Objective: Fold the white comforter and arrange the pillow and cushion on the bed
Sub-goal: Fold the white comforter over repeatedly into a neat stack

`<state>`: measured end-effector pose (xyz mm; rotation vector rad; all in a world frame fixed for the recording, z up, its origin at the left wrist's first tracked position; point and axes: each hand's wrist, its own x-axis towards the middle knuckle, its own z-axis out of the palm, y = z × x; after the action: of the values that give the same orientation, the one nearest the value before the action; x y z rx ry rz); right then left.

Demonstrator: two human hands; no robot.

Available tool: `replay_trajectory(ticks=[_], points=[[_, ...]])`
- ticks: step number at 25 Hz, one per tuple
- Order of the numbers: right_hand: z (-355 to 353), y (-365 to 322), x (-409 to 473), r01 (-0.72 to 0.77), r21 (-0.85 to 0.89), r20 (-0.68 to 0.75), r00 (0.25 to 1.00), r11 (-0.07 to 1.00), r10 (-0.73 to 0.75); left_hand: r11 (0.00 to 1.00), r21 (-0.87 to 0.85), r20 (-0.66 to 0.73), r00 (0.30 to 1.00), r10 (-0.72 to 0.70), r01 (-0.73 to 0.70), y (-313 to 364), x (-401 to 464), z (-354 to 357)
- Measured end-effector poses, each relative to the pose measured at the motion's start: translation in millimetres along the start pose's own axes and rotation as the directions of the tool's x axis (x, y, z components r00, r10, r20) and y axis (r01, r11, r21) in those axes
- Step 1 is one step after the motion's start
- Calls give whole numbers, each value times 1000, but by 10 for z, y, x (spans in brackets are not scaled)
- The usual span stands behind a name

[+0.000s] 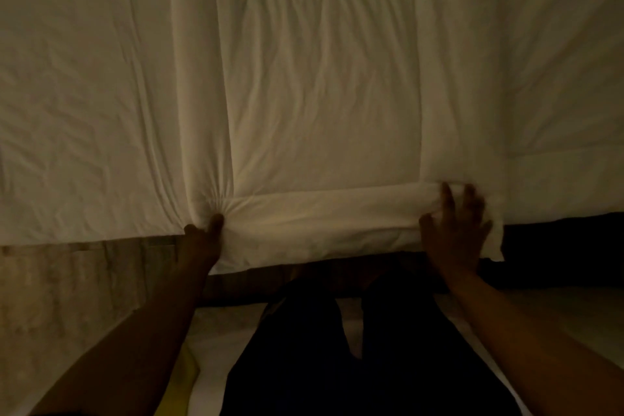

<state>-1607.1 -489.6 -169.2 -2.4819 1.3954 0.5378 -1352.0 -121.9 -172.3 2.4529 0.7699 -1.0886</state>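
The white comforter (324,94) lies as a long folded strip down the middle of the bed, running away from me. Its near end hangs slightly over the bed's edge. My left hand (202,240) pinches the strip's near left corner, and the cloth gathers in creases around the fingers. My right hand (456,230) rests on the near right corner with fingers spread; it is blurred. No pillow or cushion is in view.
A white bed sheet (74,94) covers the mattress on both sides of the strip. Below its near edge shows a wooden bed frame (67,280). My dark trouser legs (354,348) stand against the bed. The room is dim.
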Motion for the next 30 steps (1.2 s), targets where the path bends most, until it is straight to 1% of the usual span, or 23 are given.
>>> replay_trajectory(ticks=[1, 2, 3, 4, 5, 6, 7, 8, 9, 12, 13, 15, 16, 17, 19, 20, 21, 23, 26, 28, 30], points=[[-18, 63, -10, -69, 67, 34, 997, 995, 67, 1000, 15, -39, 999, -6, 7, -6, -22, 41], [-24, 110, -22, -114, 119, 88, 991, 986, 104, 997, 71, -115, 993, 18, -9, -13, -87, 64], [-32, 140, -42, -136, 145, 157, 981, 980, 113, 984, 173, -201, 976, 84, -49, -15, -191, 80], [-58, 173, -52, -143, 154, 217, 970, 978, 108, 951, 289, -258, 948, 188, -110, 3, -303, 112], [-112, 195, -59, -137, 151, 262, 960, 979, 94, 908, 377, -262, 919, 296, -185, 35, -416, 136], [-169, 210, -77, -119, 147, 288, 955, 982, 73, 856, 430, -217, 888, 406, -287, 96, -530, 156], [-234, 220, -96, -87, 149, 299, 953, 985, 39, 791, 476, -143, 853, 501, -385, 180, -655, 194], [-309, 223, -115, -68, 158, 309, 951, 985, 16, 722, 499, -48, 817, 574, -478, 255, -741, 267], [-387, 225, -127, -76, 169, 339, 941, 983, 15, 669, 517, 42, 796, 604, -535, 361, -860, 337], [-591, 227, -228, -155, 182, 489, 871, 971, 48, 598, 494, 265, 764, 588, -632, 643, -1146, 548], [-649, 241, -289, -170, 210, 514, 857, 963, 39, 558, 518, 349, 756, 554, -648, 750, -1240, 594], [-700, 289, -419, -190, 294, 512, 859, 937, 14, 465, 559, 502, 726, 469, -687, 971, -1432, 696], [-715, 328, -477, -212, 332, 495, 869, 919, 21, 423, 578, 541, 715, 442, -698, 1071, -1526, 771], [-730, 383, -523, -257, 362, 503, 863, 896, 45, 404, 591, 558, 716, 420, -698, 1178, -1662, 840], [-756, 523, -601, -365, 370, 583, 807, 854, 92, 386, 599, 569, 712, 411, -701, 1345, -1932, 998], [-749, 597, -628, -395, 374, 615, 783, 839, 95, 392, 595, 569, 712, 412, -702, 1409, -2038, 1088], [-755, 719, -648, -420, 392, 636, 767, 818, 89, 419, 585, 574, 719, 392, -695, 1467, -2175, 1194], [-784, 1018, -664, -447, 444, 652, 756, 776, 62, 482, 563, 582, 736, 346, -671, 1566, -2441, 1426], [-806, 1522, -657, -475, 462, 687, 726, 750, 37, 506, 571, 569, 756, 324, -646, 1676, -2826, 1773], [-834, 1808, -590, -541, 516, 683, 727, 664, 62, 524, 560, 563, 759, 328, -642, 1764, -3031, 1977], [-830, 2116, -460, -575, 549, 672, 735, 607, 89, 536, 550, 559, 759, 333, -640, 1895, -3212, 2201]])
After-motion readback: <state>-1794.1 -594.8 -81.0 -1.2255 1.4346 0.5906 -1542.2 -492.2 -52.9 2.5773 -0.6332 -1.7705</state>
